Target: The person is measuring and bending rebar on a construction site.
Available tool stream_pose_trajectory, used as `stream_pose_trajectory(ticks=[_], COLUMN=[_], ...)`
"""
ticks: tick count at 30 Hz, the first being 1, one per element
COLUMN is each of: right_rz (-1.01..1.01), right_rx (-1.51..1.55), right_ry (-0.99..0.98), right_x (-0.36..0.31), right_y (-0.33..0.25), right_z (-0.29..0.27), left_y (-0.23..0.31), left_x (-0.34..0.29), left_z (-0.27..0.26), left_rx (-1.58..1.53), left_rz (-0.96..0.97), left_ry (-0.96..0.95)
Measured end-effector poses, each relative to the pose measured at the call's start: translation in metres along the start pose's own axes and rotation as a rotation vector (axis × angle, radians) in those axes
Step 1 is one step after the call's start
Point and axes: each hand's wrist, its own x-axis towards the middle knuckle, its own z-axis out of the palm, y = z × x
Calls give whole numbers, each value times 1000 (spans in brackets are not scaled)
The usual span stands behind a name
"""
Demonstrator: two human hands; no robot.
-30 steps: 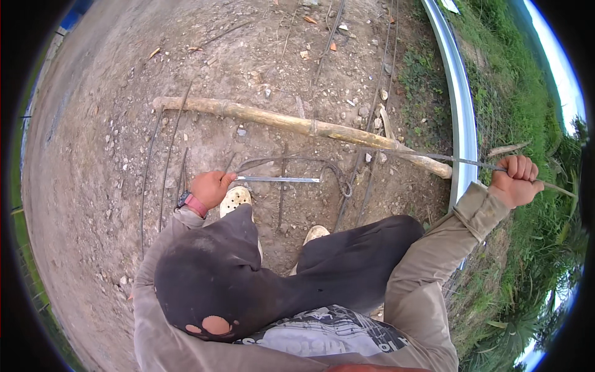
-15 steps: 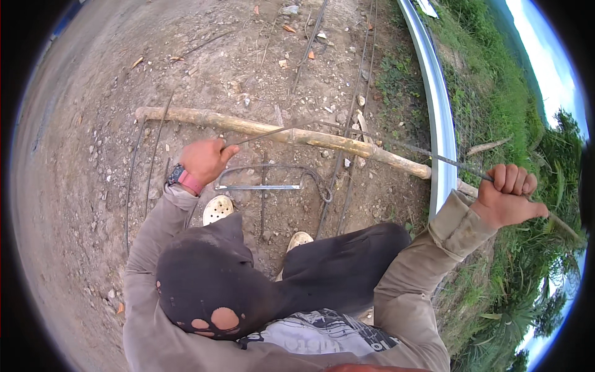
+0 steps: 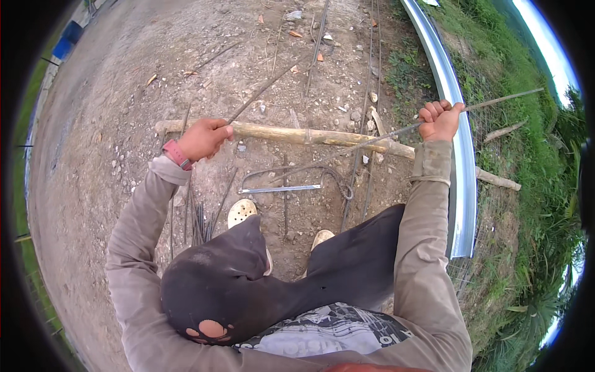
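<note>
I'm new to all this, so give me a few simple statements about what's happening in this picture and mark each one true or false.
1. The left hand grips a dark rod. True.
2. The right hand is empty. False: it grips a grey rod.
3. A saw-like tool lies on the ground. True.
4. The pink wristband is on the right arm. False: it is on the left.
5. The pale shoes are both black. False: they are cream.

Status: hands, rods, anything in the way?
Left hand gripping one rod. Right hand gripping second rod. Saw on ground, unheld. Pole behind second rod in view; blocking unclear.
</note>
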Motion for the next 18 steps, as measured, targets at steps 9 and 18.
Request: stream_pose_trajectory(ticks=[9, 18], right_rz=[81, 123], right_rx=[76, 179], right_ry=[89, 106], right_x=[12, 38], right_y=[10, -10], right_z=[-1, -51], left_y=[78, 78], left_x=[39, 31], left_z=[79, 103], left_rx=[26, -186], left_rz=[22, 47], left_ry=[-467, -740])
